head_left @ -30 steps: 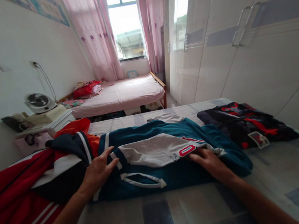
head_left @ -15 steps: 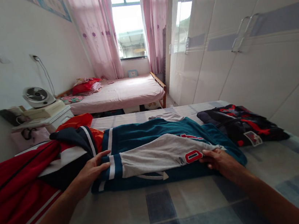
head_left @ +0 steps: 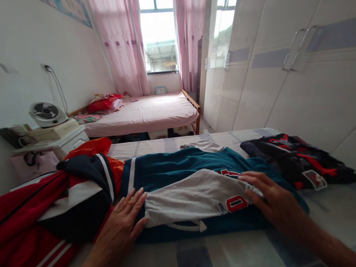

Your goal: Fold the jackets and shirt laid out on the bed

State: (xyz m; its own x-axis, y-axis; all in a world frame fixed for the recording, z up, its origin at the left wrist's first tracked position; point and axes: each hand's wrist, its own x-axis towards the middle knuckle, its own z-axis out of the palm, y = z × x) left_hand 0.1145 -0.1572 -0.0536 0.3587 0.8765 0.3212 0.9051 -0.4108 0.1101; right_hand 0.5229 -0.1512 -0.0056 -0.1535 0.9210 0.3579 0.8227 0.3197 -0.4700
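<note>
the sweatshirt [head_left: 182, 162] seems light and floppy, best held at both ends of its grey sleeve [head_left: 186, 198], where left hand [head_left: 124, 221] and right hand [head_left: 269, 193] spread flat, gripping nothing.

This is a home bedroom: a pink-sheeted bed [head_left: 152, 110] stands by a window [head_left: 158, 33] with pink curtains [head_left: 118, 32], a white wardrobe [head_left: 278, 98] fills the right side, and the checked sheet [head_left: 195, 264] in front probably covers a second bed [head_left: 243, 256].
</note>
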